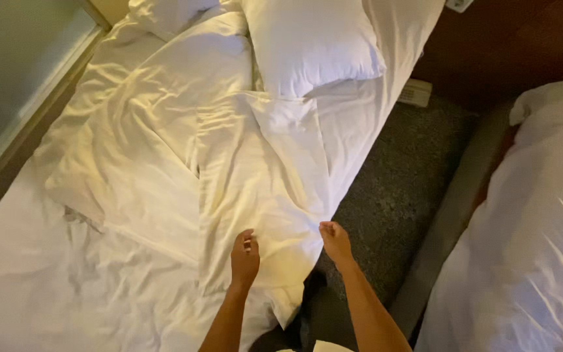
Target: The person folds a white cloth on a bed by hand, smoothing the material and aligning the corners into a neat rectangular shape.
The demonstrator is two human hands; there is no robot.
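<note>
The bed [47, 306] fills most of the view, stretching ahead of both hands and off to their left, covered in rumpled white linen. Across it lies the white sheet [255, 176], creased and folded over on itself, running from the pillows down to the bed's near right edge, where its border sits directly under and between the two hands. A second bed [535, 228] with white bedding stands well apart, out beyond the right hand, with a strip of dark carpet [392, 189] between the two beds. A large white pillow [307, 39] lies far ahead of the hands at the head of the bed, and another pillow [164, 13] sits beside it, further to the left. A small pale device [415, 92] rests on the floor ahead of the right hand, by the bed's side.

The left hand [245, 255] rests on the sheet with its fingers curled together, apparently pinching a fold of the cloth. The right hand [335, 240] is at the sheet's edge, fingers closed on the hem just where the cloth drops off the mattress.
</note>
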